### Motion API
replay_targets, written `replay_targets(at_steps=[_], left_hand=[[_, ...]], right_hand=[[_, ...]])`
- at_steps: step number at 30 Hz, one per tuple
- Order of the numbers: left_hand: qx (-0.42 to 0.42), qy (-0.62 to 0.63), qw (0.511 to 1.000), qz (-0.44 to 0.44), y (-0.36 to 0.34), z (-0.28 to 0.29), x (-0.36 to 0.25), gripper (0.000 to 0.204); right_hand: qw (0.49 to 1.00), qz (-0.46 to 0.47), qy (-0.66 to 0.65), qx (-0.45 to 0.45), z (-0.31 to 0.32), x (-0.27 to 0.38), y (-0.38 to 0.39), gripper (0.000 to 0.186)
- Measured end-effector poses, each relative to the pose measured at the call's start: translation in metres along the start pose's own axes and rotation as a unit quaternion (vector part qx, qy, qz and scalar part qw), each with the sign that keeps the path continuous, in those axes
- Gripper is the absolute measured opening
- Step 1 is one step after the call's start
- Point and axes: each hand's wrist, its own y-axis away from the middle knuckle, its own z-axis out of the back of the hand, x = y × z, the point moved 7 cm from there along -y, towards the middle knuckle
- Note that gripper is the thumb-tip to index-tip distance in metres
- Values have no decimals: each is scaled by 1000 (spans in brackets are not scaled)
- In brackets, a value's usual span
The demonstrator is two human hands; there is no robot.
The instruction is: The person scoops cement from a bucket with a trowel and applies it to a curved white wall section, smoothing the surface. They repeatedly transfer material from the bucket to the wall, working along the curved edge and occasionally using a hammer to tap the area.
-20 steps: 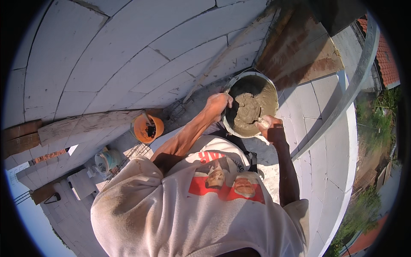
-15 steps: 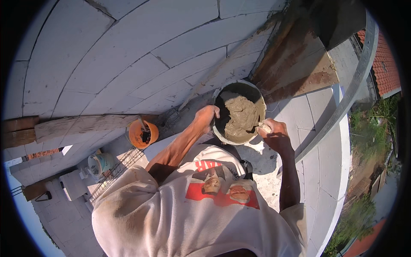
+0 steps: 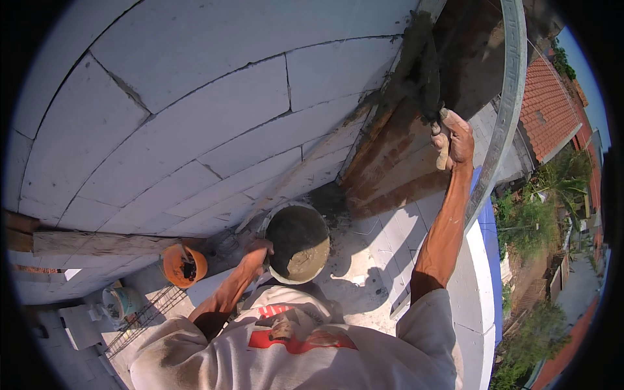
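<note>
My left hand [image 3: 259, 251] is closed on the left rim of a round mortar bucket [image 3: 296, 282]. Wet grey mortar [image 3: 307, 261] lies in the bottom of it. Up at the wall's far right end, my right hand [image 3: 456, 140] is wrapped round the handle of a trowel [image 3: 431, 81]. Its dark blade points upward against fresh grey mortar [image 3: 408, 62] along the edge where the block wall [image 3: 221, 84] meets a brown, stained board [image 3: 390, 162]. Shadow makes the blade's outline hard to read.
A long metal bar [image 3: 504, 117] curves through the view at right. An orange bucket [image 3: 184, 265] stands at left beside a steel rebar cage [image 3: 140, 318], with a pale bucket [image 3: 121, 303] further left. A wooden plank [image 3: 104, 244] runs along the wall. Beyond the low wall [image 3: 471, 292] are roofs and greenery.
My right hand has left the bucket and risen with the trowel to the wall's edge. The view has shifted, and less mortar shows in the bucket, which my left hand still grips.
</note>
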Motion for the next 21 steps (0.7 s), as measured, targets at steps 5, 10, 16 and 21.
replay_targets(at_steps=[5, 10, 16, 21], left_hand=[[-28, -12, 988, 149, -1, -4, 9, 2], [50, -23, 995, 87, -25, -34, 26, 3], [180, -214, 952, 123, 40, -66, -72, 17], [230, -193, 953, 34, 40, -101, -88, 19]], right_hand=[[969, -13, 244, -28, -57, -59, 89, 33], [768, 67, 634, 57, -102, -129, 209, 24], [621, 17, 774, 120, -114, -210, 269, 8], [664, -48, 718, 202, -100, -224, 281, 15]])
